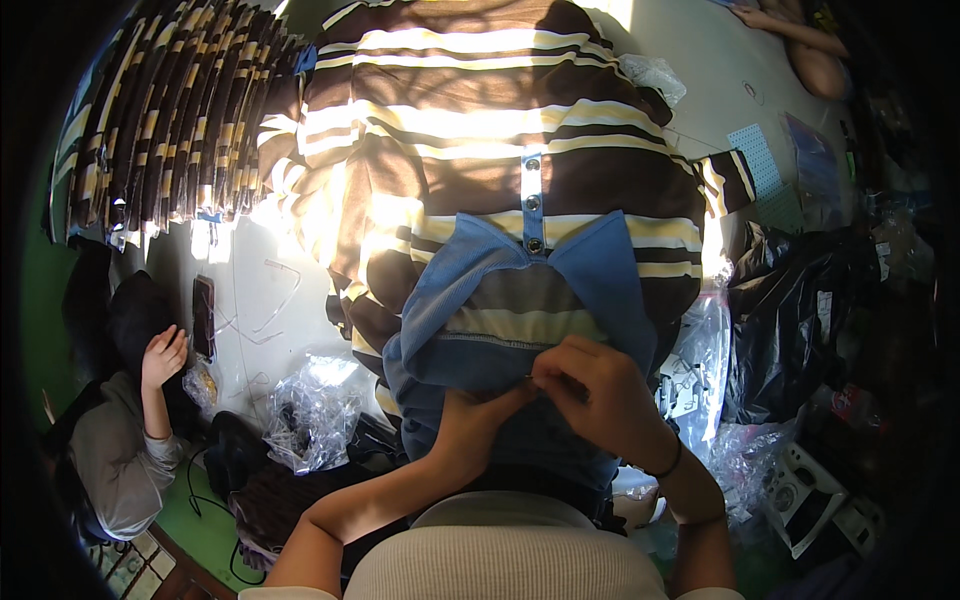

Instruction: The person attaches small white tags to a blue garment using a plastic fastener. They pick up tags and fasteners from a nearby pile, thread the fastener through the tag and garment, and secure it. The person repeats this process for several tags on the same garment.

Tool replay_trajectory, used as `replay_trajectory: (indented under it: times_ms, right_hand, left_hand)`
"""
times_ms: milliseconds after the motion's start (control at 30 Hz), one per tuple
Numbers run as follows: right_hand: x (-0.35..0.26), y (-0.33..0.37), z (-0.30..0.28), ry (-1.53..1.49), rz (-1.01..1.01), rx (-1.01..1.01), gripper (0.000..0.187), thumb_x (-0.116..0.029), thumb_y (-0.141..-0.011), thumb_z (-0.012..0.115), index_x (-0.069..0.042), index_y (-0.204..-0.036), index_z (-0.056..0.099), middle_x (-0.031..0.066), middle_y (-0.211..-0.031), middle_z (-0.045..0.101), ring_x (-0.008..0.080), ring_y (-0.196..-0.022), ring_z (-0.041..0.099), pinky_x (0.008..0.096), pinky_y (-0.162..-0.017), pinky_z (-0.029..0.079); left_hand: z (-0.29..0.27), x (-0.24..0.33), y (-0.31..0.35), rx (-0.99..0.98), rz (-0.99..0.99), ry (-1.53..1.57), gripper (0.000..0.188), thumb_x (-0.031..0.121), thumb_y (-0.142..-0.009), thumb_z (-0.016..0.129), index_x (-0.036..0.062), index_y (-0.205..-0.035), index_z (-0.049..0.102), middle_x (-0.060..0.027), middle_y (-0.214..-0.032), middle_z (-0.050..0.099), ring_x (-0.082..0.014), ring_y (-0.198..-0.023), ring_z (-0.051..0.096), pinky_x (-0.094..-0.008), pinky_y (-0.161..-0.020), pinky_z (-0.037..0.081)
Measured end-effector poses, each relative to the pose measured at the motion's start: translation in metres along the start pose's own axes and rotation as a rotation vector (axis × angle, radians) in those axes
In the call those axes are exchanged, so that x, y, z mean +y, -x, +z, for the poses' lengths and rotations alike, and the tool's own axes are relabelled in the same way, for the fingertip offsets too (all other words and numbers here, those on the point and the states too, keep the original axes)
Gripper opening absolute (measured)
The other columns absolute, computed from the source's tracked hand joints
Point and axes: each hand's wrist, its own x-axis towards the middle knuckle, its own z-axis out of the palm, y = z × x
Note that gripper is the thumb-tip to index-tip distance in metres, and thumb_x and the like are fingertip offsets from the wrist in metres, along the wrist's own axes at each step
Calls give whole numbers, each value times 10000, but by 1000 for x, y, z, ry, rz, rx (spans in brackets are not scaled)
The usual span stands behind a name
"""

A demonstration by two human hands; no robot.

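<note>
A long brown polo shirt (480, 190) with cream, yellow and black stripes lies spread in front of me, its blue collar (600, 265) toward my body. Three dark snaps or buttons run down its blue placket (533, 200). At the back of the neckline, my left hand (475, 425) is closed on the blue collar fabric, thumb pointing right. Beside it my right hand (600, 390) pinches with thumb and forefinger right at the left fingertips. Whatever small thing lies between those fingertips is too small to make out.
Folded striped shirts (175, 120) stand in a row at far left. Below them lies a phone (204, 318), near another person's hand (165, 355). Crumpled clear plastic (315, 410) sits left of me; a black plastic bag (785, 320) lies right. Another person's arm (790, 35) shows at top right.
</note>
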Motion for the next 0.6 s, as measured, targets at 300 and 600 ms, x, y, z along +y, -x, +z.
replay_trajectory:
  times_ms: [300, 600]
  right_hand:
    - [2, -1, 1, -72, 37, -29, 65, -15, -725, 575, -25, -783, 549, 95, -740, 552, 246, -644, 578, 303, -581, 456]
    - [4, -3, -1, -113, 40, -28, 65, -49, -747, 590, -18, -798, 565, 97, -753, 573, 230, -665, 593, 280, -584, 459]
  left_hand:
    - [3, 1, 3, 30, -16, -50, 209, -10, -711, 608, -42, -912, 561, -100, -876, 607, -151, -797, 591, -252, -721, 465]
    - [-1, 6, 6, 11, -122, -1, 221, 47, -749, 602, -68, -931, 556, -114, -866, 611, -160, -788, 598, -254, -716, 468]
